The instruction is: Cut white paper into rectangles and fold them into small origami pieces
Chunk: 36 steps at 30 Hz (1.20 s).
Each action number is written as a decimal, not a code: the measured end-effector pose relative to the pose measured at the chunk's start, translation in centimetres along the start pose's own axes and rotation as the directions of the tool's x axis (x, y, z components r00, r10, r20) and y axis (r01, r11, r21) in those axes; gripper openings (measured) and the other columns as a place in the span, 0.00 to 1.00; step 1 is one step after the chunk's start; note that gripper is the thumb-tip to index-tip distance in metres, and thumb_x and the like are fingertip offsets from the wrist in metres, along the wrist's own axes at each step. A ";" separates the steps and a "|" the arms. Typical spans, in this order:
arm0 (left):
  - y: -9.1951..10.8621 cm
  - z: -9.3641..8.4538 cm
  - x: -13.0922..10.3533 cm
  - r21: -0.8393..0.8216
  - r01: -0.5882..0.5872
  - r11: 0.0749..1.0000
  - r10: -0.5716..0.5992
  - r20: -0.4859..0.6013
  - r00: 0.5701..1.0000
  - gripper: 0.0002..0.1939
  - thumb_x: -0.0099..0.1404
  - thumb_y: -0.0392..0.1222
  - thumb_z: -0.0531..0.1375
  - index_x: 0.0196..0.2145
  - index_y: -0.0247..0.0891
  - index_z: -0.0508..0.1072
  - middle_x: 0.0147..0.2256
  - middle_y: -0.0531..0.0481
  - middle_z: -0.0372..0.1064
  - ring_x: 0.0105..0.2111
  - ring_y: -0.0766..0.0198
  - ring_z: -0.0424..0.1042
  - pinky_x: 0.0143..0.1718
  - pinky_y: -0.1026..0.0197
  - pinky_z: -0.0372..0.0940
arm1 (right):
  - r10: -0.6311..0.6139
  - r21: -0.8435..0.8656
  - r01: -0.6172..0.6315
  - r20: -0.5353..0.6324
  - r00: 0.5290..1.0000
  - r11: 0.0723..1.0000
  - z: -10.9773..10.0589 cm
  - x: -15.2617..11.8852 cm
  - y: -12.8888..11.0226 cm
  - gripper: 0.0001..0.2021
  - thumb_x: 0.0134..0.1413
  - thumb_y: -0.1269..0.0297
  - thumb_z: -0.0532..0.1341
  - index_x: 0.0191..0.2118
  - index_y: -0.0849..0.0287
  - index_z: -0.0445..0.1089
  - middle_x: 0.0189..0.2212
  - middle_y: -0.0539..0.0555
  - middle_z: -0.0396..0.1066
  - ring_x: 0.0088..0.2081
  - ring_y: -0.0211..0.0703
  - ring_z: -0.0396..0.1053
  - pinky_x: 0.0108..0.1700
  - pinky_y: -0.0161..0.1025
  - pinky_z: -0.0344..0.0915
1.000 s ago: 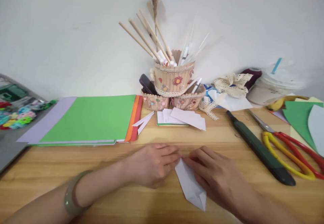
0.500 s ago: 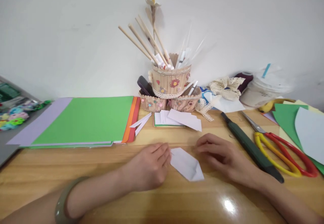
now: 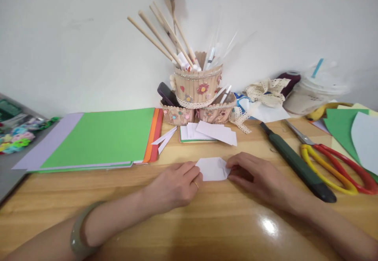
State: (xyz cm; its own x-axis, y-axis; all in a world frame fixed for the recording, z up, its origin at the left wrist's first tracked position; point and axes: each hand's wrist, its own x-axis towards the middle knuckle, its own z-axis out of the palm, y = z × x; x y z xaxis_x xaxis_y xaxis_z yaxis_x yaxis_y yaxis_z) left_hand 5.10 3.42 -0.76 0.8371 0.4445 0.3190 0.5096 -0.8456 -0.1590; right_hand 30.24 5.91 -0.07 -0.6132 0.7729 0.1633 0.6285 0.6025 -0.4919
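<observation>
A small piece of folded white paper (image 3: pixel 213 169) lies level on the wooden table between my hands, its corners creased inward. My left hand (image 3: pixel 180 182), with a ring on one finger and a bangle on the wrist, has its fingers closed on the paper's left end. At the right end, my right hand (image 3: pixel 251 174) pinches the folded corner between thumb and fingers. Just behind the paper sits a small stack of white paper slips (image 3: pixel 206 132) on green sheets. Two narrow paper strips (image 3: pixel 164 138) rest left of that stack.
Coloured paper sheets (image 3: pixel 103 139) are piled at the left. To the right lie a dark green cutter-like tool (image 3: pixel 295 162) and scissors (image 3: pixel 330 154) with red and yellow handles. Decorated wooden holders (image 3: pixel 197 87) with sticks stand against the wall, near a lidded cup (image 3: pixel 313 95).
The white paper has turned from slanted to level and shifted slightly away from me. My right hand has come in and closed on its right end. The camera view has tilted slightly.
</observation>
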 end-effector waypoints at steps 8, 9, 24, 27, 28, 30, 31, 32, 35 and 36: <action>-0.3 0.2 0.3 -0.040 0.037 0.999 -0.039 -0.047 0.998 0.10 0.66 0.29 0.50 0.32 0.32 0.70 0.29 0.46 0.69 0.31 0.62 0.69 0.30 0.62 0.66 | -0.144 0.027 0.144 0.005 0.990 0.989 -0.2 0.1 0.0 0.04 0.55 0.69 0.57 0.37 0.58 0.68 0.37 0.55 0.70 0.38 0.41 0.68 0.39 0.38 0.66; -0.3 0.2 0.4 -0.085 0.087 0.993 -0.093 -0.060 0.994 0.10 0.66 0.30 0.50 0.32 0.33 0.70 0.29 0.47 0.69 0.31 0.63 0.69 0.31 0.63 0.66 | -0.166 0.012 0.167 -0.010 0.986 0.986 -0.1 0.1 0.0 0.05 0.56 0.69 0.56 0.37 0.58 0.68 0.37 0.55 0.70 0.38 0.41 0.68 0.39 0.38 0.65; 0.7 -0.6 1.4 -0.506 0.599 0.621 -0.598 0.188 0.779 0.06 0.57 0.29 0.58 0.26 0.37 0.69 0.29 0.52 0.66 0.35 0.60 0.64 0.36 0.58 0.63 | 0.063 0.104 -0.058 -0.041 0.997 0.993 1.0 0.4 -1.6 0.07 0.58 0.69 0.53 0.31 0.59 0.66 0.33 0.55 0.63 0.34 0.42 0.64 0.36 0.41 0.64; 0.8 -0.5 1.5 -0.503 0.615 0.608 -0.607 0.206 0.768 0.06 0.58 0.29 0.57 0.27 0.37 0.69 0.32 0.51 0.64 0.37 0.60 0.63 0.37 0.57 0.63 | 0.086 0.093 -0.081 -0.043 0.995 0.992 1.2 0.4 -1.7 0.07 0.58 0.67 0.53 0.31 0.59 0.65 0.31 0.55 0.64 0.33 0.42 0.64 0.35 0.41 0.63; 0.8 -0.4 1.5 -0.494 0.625 0.605 -0.611 0.216 0.761 0.06 0.58 0.29 0.57 0.27 0.37 0.68 0.33 0.51 0.64 0.37 0.60 0.62 0.37 0.57 0.63 | 0.088 0.088 -0.084 -0.045 0.995 0.993 1.3 0.5 -1.6 0.07 0.59 0.67 0.53 0.30 0.59 0.65 0.30 0.54 0.64 0.33 0.42 0.63 0.34 0.41 0.63; 0.9 -0.3 1.6 -0.471 0.646 0.601 -0.618 0.239 0.749 0.06 0.59 0.30 0.56 0.27 0.37 0.68 0.33 0.50 0.63 0.38 0.59 0.62 0.38 0.56 0.63 | 0.089 0.079 -0.086 -0.040 0.995 0.993 1.5 0.6 -1.5 0.08 0.59 0.67 0.52 0.30 0.59 0.63 0.29 0.54 0.64 0.33 0.42 0.63 0.34 0.40 0.62; 0.9 -0.3 1.7 -0.457 0.655 0.601 -0.619 0.252 0.744 0.05 0.59 0.30 0.56 0.27 0.37 0.67 0.33 0.50 0.63 0.38 0.59 0.62 0.38 0.55 0.63 | 0.092 0.075 -0.089 -0.040 0.995 0.993 1.6 0.6 -1.5 0.08 0.59 0.67 0.51 0.29 0.59 0.63 0.29 0.54 0.64 0.33 0.42 0.63 0.34 0.40 0.62; 1.0 -0.2 1.8 -0.441 0.663 0.605 -0.619 0.264 0.740 0.05 0.59 0.30 0.55 0.28 0.37 0.67 0.34 0.50 0.63 0.38 0.59 0.61 0.38 0.54 0.63 | 0.095 0.069 -0.093 -0.040 0.995 0.993 1.7 0.7 -1.4 0.08 0.59 0.68 0.51 0.29 0.59 0.63 0.29 0.54 0.64 0.33 0.42 0.63 0.34 0.40 0.61; 1.1 0.0 2.0 -0.381 0.681 0.625 -0.618 0.292 0.730 0.04 0.59 0.30 0.54 0.29 0.36 0.67 0.35 0.48 0.62 0.38 0.58 0.61 0.39 0.53 0.63 | 0.111 0.040 -0.109 -0.050 0.993 0.993 1.8 0.8 -1.5 0.07 0.58 0.69 0.52 0.29 0.58 0.62 0.28 0.53 0.64 0.32 0.42 0.63 0.33 0.40 0.61; 1.1 0.0 2.1 -0.358 0.685 0.634 -0.617 0.298 0.728 0.04 0.60 0.30 0.54 0.29 0.35 0.66 0.35 0.48 0.62 0.38 0.58 0.61 0.39 0.52 0.63 | 0.115 0.030 -0.113 -0.056 0.992 0.993 1.8 0.8 -1.6 0.07 0.58 0.69 0.52 0.28 0.58 0.62 0.28 0.53 0.64 0.31 0.42 0.63 0.33 0.39 0.61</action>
State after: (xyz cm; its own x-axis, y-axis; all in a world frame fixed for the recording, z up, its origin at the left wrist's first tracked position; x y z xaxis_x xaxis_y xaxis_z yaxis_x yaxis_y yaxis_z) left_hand 7.38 3.41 -0.31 0.3540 0.9338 0.0516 0.8253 -0.3378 0.4525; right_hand 27.88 5.20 -0.70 -0.5092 0.8469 0.1535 0.6791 0.5049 -0.5328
